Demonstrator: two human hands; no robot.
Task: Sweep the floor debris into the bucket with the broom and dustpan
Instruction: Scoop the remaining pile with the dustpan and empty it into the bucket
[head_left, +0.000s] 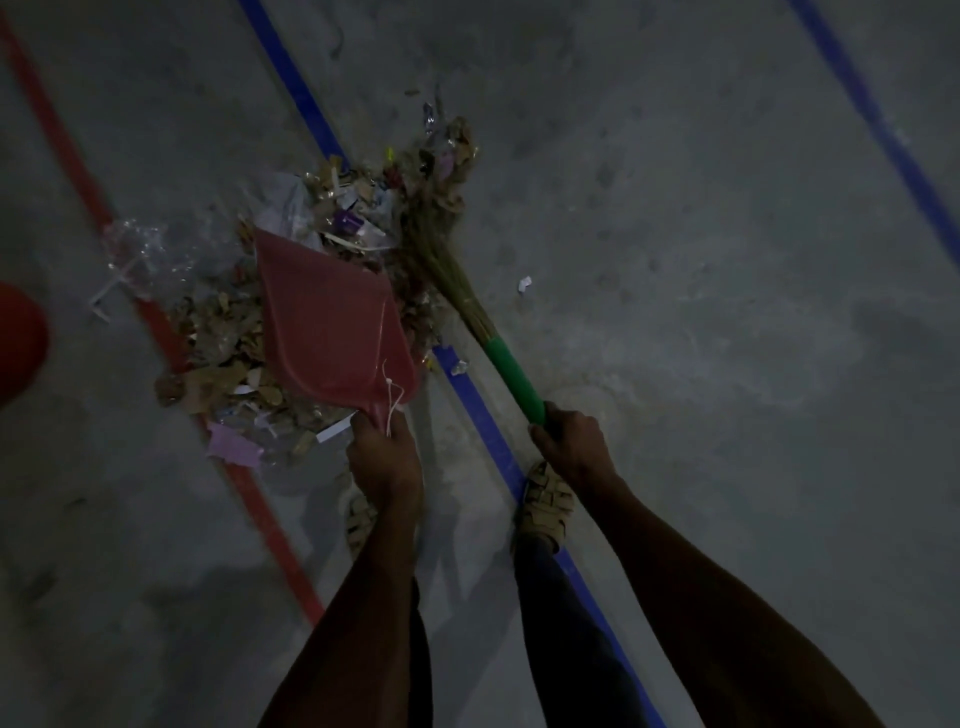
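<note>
Head view: my left hand (382, 457) fingers grip the dustpan (332, 317), laid over the debris (228, 332); right hand (569, 441) fingers clasp the broom (467, 291), bristles beyond, ready to pull scraps in.

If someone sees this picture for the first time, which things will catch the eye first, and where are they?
First comes the red dustpan at the centre, lying over a pile of debris and held by the left hand. Just right of it, the right hand grips the green handle of the broom, whose bristles reach into the litter. Red and blue floor lines cross the grey floor.
</note>
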